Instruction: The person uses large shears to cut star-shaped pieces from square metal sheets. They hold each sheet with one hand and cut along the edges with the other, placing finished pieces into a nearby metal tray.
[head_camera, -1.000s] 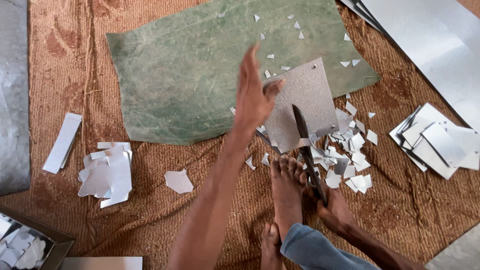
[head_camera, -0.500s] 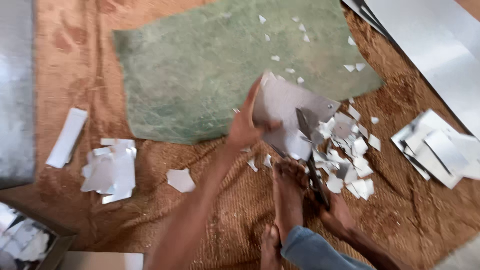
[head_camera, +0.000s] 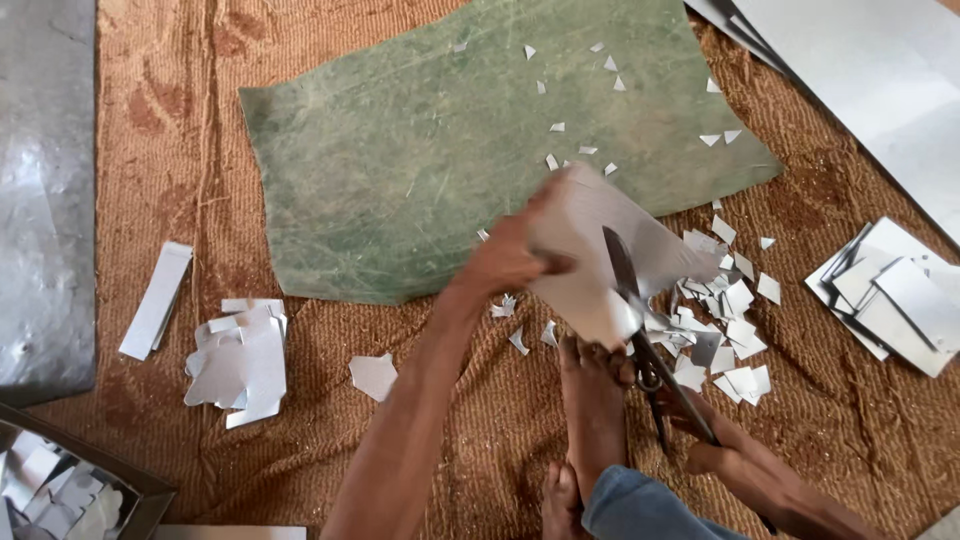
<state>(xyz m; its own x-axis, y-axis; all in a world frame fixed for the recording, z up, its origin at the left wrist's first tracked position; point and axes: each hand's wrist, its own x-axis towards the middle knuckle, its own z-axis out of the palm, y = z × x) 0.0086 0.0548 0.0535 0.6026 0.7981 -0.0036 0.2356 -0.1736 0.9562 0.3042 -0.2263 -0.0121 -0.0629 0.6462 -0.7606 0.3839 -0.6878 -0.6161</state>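
My left hand (head_camera: 510, 258) grips a thin grey metal sheet (head_camera: 600, 255), tilted and blurred, just above the brown woven mat. The sheet sits between the blades of large metal shears (head_camera: 640, 320). My right hand (head_camera: 735, 455) holds the shears' long handle at the lower right. My bare foot (head_camera: 592, 400) rests on the mat beside the shears' lower handle. Several small metal offcuts (head_camera: 725, 330) lie scattered right of the shears.
A green stone-like slab (head_camera: 420, 150) lies on the mat behind my hands. A pile of cut metal pieces (head_camera: 240, 355) sits at left, a stack of squares (head_camera: 890, 295) at right. Large metal sheets (head_camera: 860, 70) lie top right; a tray of scraps (head_camera: 60, 485) sits bottom left.
My left hand reached to the flat sheet, gripped it, lifted it and swung it into the shears' blades. The right hand stayed at the handle.
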